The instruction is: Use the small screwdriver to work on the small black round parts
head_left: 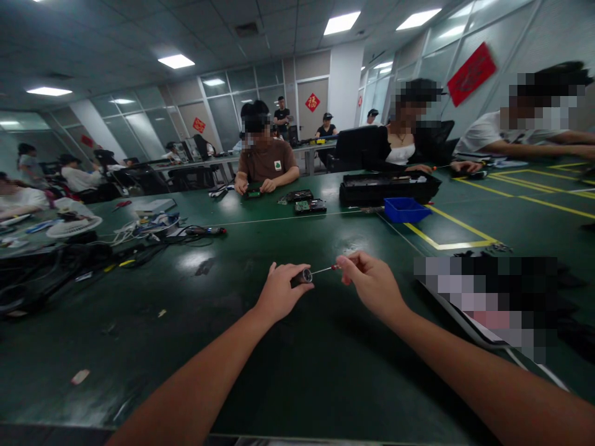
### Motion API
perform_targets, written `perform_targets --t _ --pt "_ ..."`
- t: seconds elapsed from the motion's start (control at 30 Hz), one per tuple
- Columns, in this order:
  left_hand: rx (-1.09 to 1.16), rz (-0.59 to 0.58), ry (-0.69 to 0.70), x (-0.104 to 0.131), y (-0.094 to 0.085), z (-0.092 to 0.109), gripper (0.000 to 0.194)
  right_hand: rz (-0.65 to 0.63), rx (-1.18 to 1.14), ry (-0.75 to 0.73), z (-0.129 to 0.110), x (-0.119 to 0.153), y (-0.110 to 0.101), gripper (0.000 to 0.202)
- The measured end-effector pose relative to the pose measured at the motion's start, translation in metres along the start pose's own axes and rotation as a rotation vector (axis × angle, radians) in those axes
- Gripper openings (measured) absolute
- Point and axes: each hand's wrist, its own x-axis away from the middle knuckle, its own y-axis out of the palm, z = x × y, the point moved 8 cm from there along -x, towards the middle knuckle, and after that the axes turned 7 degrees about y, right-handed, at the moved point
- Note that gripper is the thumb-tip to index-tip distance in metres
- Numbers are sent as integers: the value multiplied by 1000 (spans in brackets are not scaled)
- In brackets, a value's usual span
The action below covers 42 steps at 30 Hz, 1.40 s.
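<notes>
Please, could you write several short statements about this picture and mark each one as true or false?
1. The left hand holds a dark cylinder. True.
2. The right hand grips a thin-shafted tool. True.
3. The tool points away from the cylinder. False: its shaft points toward it.
4. A blue tray is in front of a long black casing. True.
5. The tray stands on white cloth. False: it is on the green table.

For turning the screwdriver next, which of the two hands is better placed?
Probably the right hand: it grips the screwdriver, which points toward the dark cylinder held in the left hand.
</notes>
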Motion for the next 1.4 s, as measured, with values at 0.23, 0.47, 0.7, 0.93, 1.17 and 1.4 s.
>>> perform_targets --t 0.23,0.47,0.7,0.93,1.17,1.4 --pt "-13 5 -14 0 -3 -1 37 -51 14 -54 -5 4 4 25" --pt "-9 -8 8 1 1 -2 38 -3 99 -63 3 1 3 28" --pt "-21 29 -39 0 -3 -7 37 -67 -124 -17 1 1 10 25" --pt "-63 -2 75 -4 -5 2 37 -41 -552 326 42 -13 10 29" --pt "-55 -52 22 -5 2 -8 38 41 -429 183 37 -14 2 33" --pt "-40 -46 20 -3 1 0 39 -6 -309 98 23 -8 7 33"
